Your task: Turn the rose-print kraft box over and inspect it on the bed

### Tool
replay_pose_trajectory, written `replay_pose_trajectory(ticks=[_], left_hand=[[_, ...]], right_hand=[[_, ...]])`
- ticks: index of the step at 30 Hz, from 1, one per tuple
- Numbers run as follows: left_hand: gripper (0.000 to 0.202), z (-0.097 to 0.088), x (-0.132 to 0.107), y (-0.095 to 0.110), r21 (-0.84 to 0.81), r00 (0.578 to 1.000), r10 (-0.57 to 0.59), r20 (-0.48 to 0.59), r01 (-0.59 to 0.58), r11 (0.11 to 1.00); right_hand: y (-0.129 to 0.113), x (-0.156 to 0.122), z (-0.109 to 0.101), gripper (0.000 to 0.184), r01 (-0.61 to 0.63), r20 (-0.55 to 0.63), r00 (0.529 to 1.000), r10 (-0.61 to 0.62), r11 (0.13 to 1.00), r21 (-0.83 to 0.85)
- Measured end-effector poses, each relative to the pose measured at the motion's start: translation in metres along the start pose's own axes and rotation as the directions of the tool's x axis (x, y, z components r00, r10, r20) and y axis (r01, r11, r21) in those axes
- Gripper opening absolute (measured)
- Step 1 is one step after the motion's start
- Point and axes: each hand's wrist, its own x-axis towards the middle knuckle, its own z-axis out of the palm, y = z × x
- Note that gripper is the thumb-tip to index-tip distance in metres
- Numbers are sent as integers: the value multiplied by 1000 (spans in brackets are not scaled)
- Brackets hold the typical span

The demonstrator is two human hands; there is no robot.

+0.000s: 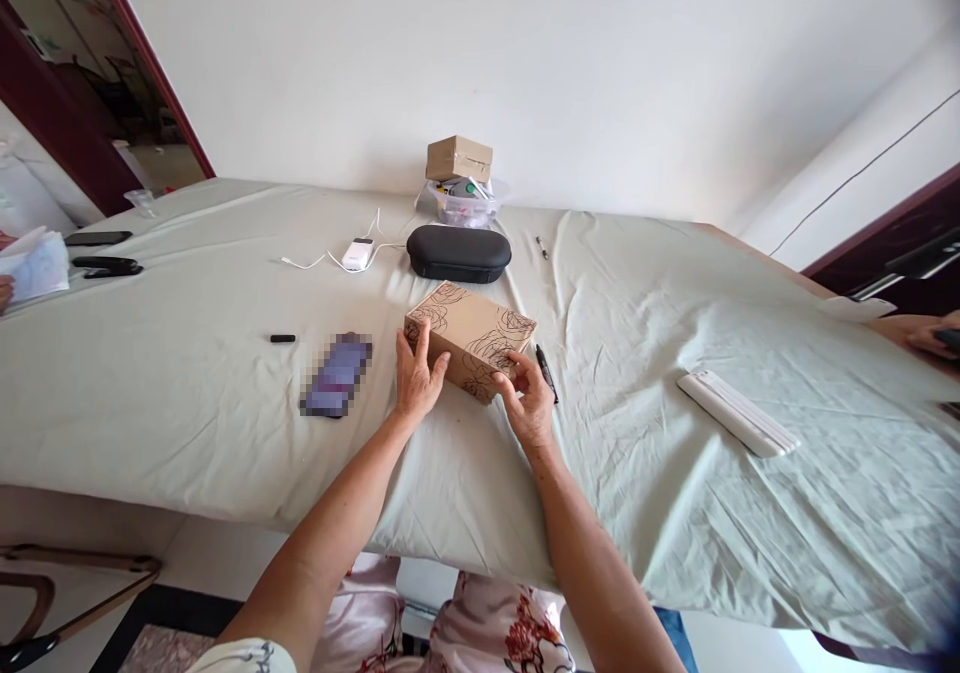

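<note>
A brown cardboard box (480, 328) with black scribbled swirls on its lid and sides is in front of me, turned at an angle, its lid closed. My left hand (421, 378) grips its left end, with fingers along the side and the thumb at the front face. At the right front corner, my right hand (525, 398) holds the box between thumb and fingers. Just beyond the right hand lies a black marker (546, 373), partly hidden by it. To the left are a small black cap-like piece (283, 338) and a phone (337, 375) with a blurred-out screen.
Behind the box sits a black zip case (459, 253), then a plastic basket (465, 208) bearing a carton (459, 158). A white device with a cable (358, 254) lies left; a white ridged case (739, 413) lies right. Other people's hands show at both edges.
</note>
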Motion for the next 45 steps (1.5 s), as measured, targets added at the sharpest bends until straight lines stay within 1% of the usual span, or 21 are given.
replay_pose_trajectory(ticks=[2,6,9,11,14,16,20,24,27,29,31,35,39,42,45], left_hand=[[79,1,-2,1,7,999,43,-7,-43,999],[71,6,-11,6,-26,980,197,4,-197,980],[73,9,-19,11,-41,959,285,-8,-285,958],[76,9,-21,13,-29,951,308,-15,-308,951],[81,6,-20,14,-10,952,304,-9,-305,952],[81,5,-19,14,-7,955,296,-3,-296,955],[74,3,-18,12,-27,950,311,24,-310,950],[69,1,-16,9,-91,936,348,49,-343,935],[60,0,-13,6,-121,929,366,58,-358,926],[56,0,-11,5,-123,933,356,54,-348,930],[56,1,-10,3,-120,938,344,42,-337,934],[58,2,-6,-2,-113,944,328,-16,-328,938],[60,0,0,-8,-108,948,309,-78,-316,943],[61,-3,4,-13,-117,951,279,-133,-295,948],[64,-4,7,-16,-135,968,175,-179,-200,970]], right_hand=[[-6,-4,5,46,23,39,999,-24,1000,21],[-10,-10,15,44,19,142,990,-24,999,37],[-7,-12,19,42,-1,143,990,2,1000,-8],[-5,-13,20,40,-23,123,992,28,999,-42],[-2,-11,19,41,-40,101,994,45,998,-48],[0,-9,17,46,-54,85,995,58,997,-51],[9,-1,6,54,-138,34,989,142,985,-104],[22,4,-4,61,-240,-38,971,237,961,-138],[30,5,-6,71,-276,-79,960,267,952,-134],[34,5,-6,78,-298,-93,953,287,944,-142],[35,5,-5,76,-325,-69,946,317,931,-165],[33,6,-6,54,-375,20,922,387,904,-206],[25,3,-4,41,-362,92,920,381,915,-178],[17,2,-2,42,-334,153,921,357,930,-156],[7,2,1,48,-307,245,911,331,943,-131]])
